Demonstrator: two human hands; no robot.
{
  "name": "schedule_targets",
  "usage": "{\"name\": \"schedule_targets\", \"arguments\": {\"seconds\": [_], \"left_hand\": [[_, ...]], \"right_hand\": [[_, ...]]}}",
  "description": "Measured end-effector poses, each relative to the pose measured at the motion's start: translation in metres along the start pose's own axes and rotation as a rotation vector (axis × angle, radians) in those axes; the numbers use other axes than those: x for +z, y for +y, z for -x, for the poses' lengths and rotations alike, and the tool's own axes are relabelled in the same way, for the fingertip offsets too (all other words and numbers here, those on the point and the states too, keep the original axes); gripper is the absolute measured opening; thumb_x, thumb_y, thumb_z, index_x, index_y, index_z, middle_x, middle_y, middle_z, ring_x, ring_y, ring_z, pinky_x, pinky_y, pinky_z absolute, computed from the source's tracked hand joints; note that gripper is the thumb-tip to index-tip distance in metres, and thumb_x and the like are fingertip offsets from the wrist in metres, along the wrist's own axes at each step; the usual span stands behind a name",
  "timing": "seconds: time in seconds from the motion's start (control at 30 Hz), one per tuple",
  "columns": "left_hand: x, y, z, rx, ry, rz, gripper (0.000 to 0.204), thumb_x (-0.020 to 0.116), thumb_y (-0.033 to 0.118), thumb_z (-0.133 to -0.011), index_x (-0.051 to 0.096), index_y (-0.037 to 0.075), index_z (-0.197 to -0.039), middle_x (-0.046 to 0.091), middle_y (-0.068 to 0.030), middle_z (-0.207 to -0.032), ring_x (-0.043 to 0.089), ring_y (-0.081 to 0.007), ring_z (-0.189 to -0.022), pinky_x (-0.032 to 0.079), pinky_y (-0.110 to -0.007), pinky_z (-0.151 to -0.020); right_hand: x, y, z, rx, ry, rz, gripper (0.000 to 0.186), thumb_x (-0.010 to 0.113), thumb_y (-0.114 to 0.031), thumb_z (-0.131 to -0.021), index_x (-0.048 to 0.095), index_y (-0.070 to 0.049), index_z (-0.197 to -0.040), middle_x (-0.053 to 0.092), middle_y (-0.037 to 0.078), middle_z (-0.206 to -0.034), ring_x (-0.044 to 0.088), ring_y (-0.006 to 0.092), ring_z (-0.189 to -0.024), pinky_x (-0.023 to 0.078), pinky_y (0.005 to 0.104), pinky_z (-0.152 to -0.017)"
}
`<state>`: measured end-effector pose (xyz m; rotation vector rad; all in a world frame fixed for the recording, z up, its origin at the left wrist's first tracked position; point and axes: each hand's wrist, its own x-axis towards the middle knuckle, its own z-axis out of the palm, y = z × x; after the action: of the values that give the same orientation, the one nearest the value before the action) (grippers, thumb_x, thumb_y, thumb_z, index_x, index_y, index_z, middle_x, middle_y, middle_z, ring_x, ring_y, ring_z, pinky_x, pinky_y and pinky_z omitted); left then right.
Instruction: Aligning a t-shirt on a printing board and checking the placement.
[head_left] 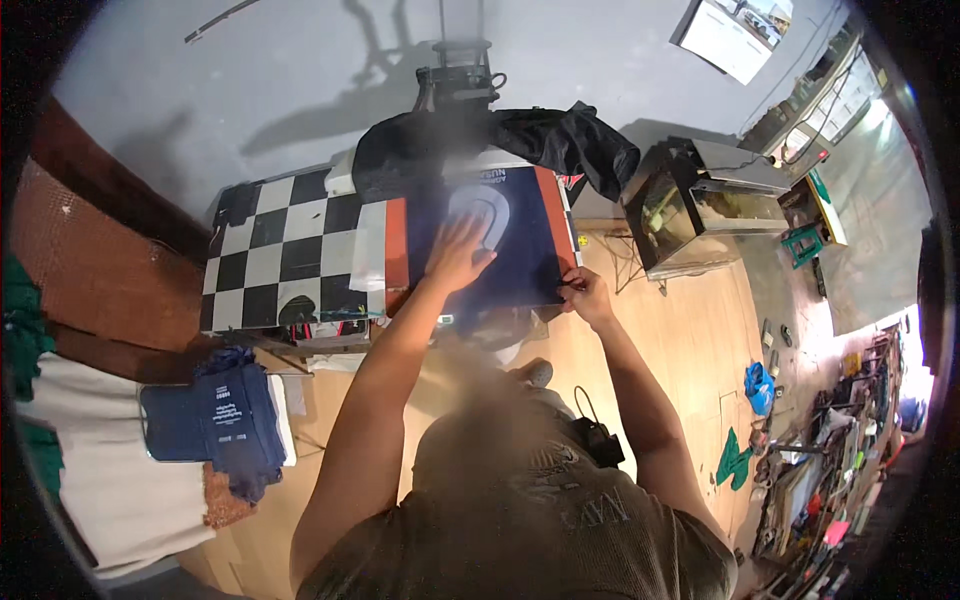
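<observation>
A dark navy fabric piece (525, 250) with orange bands at its sides lies on the checkered table. It bears a pale grey arch-shaped print and light lettering at its far end. My left hand (460, 255) lies on it over the left part of the print, fingers stretched out and slightly blurred. At the near right corner, my right hand (587, 297) has its fingers closed on the edge of the piece. A thin translucent sheet (369, 250) lies at the left of the piece.
Black cloth (570, 145) is bunched behind the fabric piece on the black-and-white checkered table (270, 265). A glass tank (665, 215) stands at the right. Folded navy fabric (235, 415) lies at lower left. Blue plastic (760, 388) and green cloth (733, 458) lie on the floor.
</observation>
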<state>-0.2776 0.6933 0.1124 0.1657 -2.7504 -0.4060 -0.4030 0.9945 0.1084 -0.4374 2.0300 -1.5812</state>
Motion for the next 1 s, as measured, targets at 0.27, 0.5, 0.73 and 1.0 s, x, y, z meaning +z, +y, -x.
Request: {"name": "schedule_targets", "arguments": {"seconds": [0.27,0.5,0.73,1.0], "left_hand": [[0.004,0.002,0.001,-0.006,0.017,-0.055,0.074,0.064,0.052,-0.099,0.045,0.013,-0.159,0.034,-0.0198,-0.168,0.029,-0.0398,-0.156,0.024,-0.06,-0.125],[-0.002,0.0,0.001,-0.059,-0.028,0.146,0.078,0.072,0.041,-0.091,0.047,0.011,-0.158,0.036,-0.0189,-0.168,0.032,-0.0402,-0.156,0.026,-0.062,-0.124],[0.008,-0.007,0.003,-0.06,0.023,0.1,0.083,0.071,0.043,-0.092,0.04,0.005,-0.159,0.035,-0.0212,-0.168,0.03,-0.0417,-0.156,0.024,-0.06,-0.126],[0.009,-0.024,0.018,-0.297,0.018,-0.07,0.069,0.056,0.05,-0.103,0.043,0.013,-0.16,0.037,-0.018,-0.168,0.031,-0.0392,-0.156,0.02,-0.063,-0.125]], "right_hand": [[0.019,-0.04,-0.027,-0.396,0.104,0.697,0.032,0.081,-0.023,-0.086,0.066,-0.006,-0.109,0.074,0.016,-0.081,0.074,0.0313,-0.07,0.055,0.0432,-0.062],[0.127,-0.062,-0.074,-0.593,-0.14,1.18,0.063,0.063,-0.036,-0.098,0.048,-0.013,-0.154,0.033,0.025,-0.166,0.023,0.0475,-0.157,0.027,0.0615,-0.123],[0.114,-0.036,-0.095,-0.503,-0.132,1.165,0.064,0.044,-0.049,-0.107,0.036,-0.024,-0.164,0.021,0.021,-0.173,0.014,0.0489,-0.159,0.013,0.0658,-0.127],[0.115,-0.032,-0.091,-0.577,-0.026,1.088,0.054,0.045,-0.047,-0.107,0.046,-0.029,-0.158,0.031,0.019,-0.17,0.022,0.0467,-0.158,0.017,0.0648,-0.126]]}}
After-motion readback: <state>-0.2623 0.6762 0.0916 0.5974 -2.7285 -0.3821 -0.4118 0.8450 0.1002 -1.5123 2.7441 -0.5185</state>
